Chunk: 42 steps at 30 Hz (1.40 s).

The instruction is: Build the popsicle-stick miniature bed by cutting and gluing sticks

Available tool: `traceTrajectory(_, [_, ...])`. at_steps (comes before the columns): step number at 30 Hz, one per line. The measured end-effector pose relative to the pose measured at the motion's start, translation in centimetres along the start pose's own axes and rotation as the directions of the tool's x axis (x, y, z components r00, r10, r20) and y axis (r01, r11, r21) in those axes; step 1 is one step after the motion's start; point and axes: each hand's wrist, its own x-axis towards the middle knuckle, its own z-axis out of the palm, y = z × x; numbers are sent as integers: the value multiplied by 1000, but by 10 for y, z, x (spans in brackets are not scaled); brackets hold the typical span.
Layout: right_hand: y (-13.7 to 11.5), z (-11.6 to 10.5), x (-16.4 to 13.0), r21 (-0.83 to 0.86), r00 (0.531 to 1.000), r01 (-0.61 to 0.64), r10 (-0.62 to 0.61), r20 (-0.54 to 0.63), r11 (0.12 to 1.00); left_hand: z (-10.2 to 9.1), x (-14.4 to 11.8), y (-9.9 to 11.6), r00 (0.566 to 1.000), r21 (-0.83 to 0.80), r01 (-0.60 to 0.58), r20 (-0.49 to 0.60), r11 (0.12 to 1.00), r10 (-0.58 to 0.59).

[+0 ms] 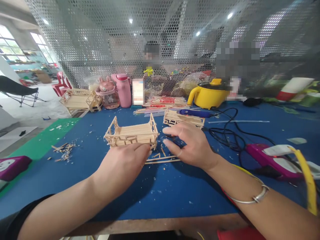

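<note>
- Blue worktop (155, 196), mesh screen behind; stick offcuts lie scattered where they fell.
- Stick frame (131, 135) stands mid-worktop, close to both hands.
- Left hand (122, 168) touches its near edge, seemingly steadying it; fingers curled, grip hidden.
- Right hand (191, 146) hovers beside, fingers spread, holding nothing, over loose sticks (162, 160).

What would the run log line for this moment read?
left hand: touching stick frame | right hand: open, above loose sticks | surface: blue table
</note>
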Motion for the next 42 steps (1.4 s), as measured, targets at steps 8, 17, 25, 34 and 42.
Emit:
traceTrajectory(8, [-19, -4, -2, -164, 931, 362, -365, 13, 917, -4, 6, 7, 984, 4, 37, 173, 999, -37])
traceTrajectory(17, [-34, 3, -2, -274, 950, 301, -313, 1, 913, -2, 7, 2, 984, -33, 46, 173, 998, -40])
traceTrajectory(25, [-34, 12, -5, -237, 958, 281, -285, 18, 930, 6, -3, -4, 992, -232, 77, 111, 970, -53])
traceTrajectory(34, [-33, 16, 12, -380, 989, 145, -150, 18, 914, -9, 2, -43, 921, -182, 65, -368, 981, -129])
traceTrajectory(42, [-42, 9, 24, -525, 952, 298, -211, 220, 797, 9, 2, -52, 966, -169, 29, -247, 985, -71])
